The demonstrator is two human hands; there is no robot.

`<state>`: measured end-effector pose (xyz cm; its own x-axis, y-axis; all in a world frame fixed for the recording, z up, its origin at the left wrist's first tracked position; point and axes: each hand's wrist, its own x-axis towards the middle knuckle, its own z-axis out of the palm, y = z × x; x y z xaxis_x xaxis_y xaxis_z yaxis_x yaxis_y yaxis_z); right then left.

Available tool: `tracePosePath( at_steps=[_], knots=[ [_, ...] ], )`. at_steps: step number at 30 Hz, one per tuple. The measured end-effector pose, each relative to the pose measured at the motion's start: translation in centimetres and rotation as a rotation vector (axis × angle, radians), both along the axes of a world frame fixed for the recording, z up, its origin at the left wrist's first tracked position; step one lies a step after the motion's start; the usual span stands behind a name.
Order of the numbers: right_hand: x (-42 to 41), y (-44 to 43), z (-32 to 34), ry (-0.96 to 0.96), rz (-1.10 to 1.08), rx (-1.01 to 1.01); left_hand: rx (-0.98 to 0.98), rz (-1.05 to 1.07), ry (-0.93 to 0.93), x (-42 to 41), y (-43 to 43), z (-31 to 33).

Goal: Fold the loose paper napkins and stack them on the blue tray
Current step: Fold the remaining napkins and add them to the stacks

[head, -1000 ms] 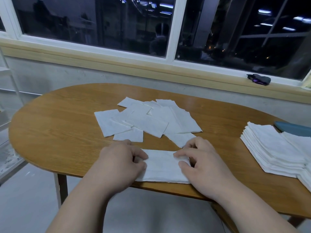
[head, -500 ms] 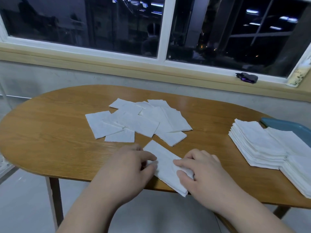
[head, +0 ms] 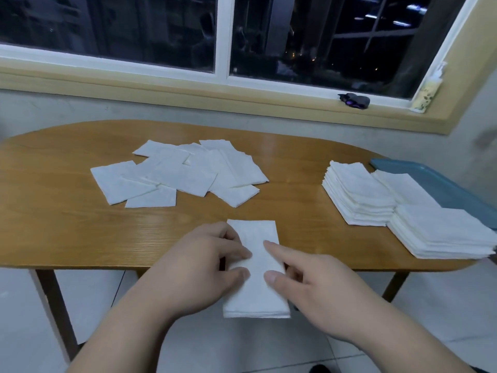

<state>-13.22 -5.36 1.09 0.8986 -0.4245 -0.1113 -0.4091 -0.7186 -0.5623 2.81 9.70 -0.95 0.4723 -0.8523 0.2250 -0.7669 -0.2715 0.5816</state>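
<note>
A white napkin (head: 255, 238), folded into a long strip, lies pointing away from me with its near end hanging over the table's front edge. My left hand (head: 199, 267) pinches its left edge between finger and thumb. My right hand (head: 317, 286) holds the right edge, with index finger and thumb on top and the other fingers curled beside it. Several loose flat napkins (head: 183, 173) lie scattered at mid-table. The blue tray (head: 435, 181) is at the far right, with two stacks of folded napkins, one (head: 357, 195) at its left side and another (head: 443, 232) nearer me.
The wooden oval table (head: 67, 211) has bare wood on its left side and between the loose napkins and the stacks. A small dark object (head: 353, 100) and a pale bottle (head: 427, 90) sit on the windowsill behind. Tiled floor shows below the front edge.
The folded napkin has been turned from lying sideways to pointing away from me. Both hands stayed on it, and my view shifted to the right.
</note>
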Motion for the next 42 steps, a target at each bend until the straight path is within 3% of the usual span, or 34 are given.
tracePosePath(
  at_steps=[4,8,17,23,28,34,42],
  knots=[
    [0.7,-0.6,-1.3,-0.186,-0.152,0.243,-0.01,-0.048,0.087,-0.5,-0.5,-0.1],
    [0.6,-1.4,-0.9,-0.255,-0.279,0.435,-0.047,-0.098,0.192,-1.3,-0.9,0.0],
    [-5.1,-5.4,1.7,-0.545,-0.274,0.602,-0.165,-0.073,0.324,-5.9,-5.0,1.6],
    [-8.8,-9.8,3.4,-0.688,-0.272,0.666,-0.302,-0.139,0.608,-10.2,-11.8,4.8],
    [-11.2,-15.7,5.9,-0.722,-0.354,0.572,-0.25,-0.103,0.535,-12.6,-19.2,7.9],
    [-10.8,-25.0,7.9,-0.592,-0.44,0.327,-0.214,-0.022,0.458,-12.4,-28.6,10.5],
    [-8.0,-34.8,6.3,-0.447,-0.501,0.209,-0.048,0.037,0.376,-10.0,-37.4,9.7]
  ],
)
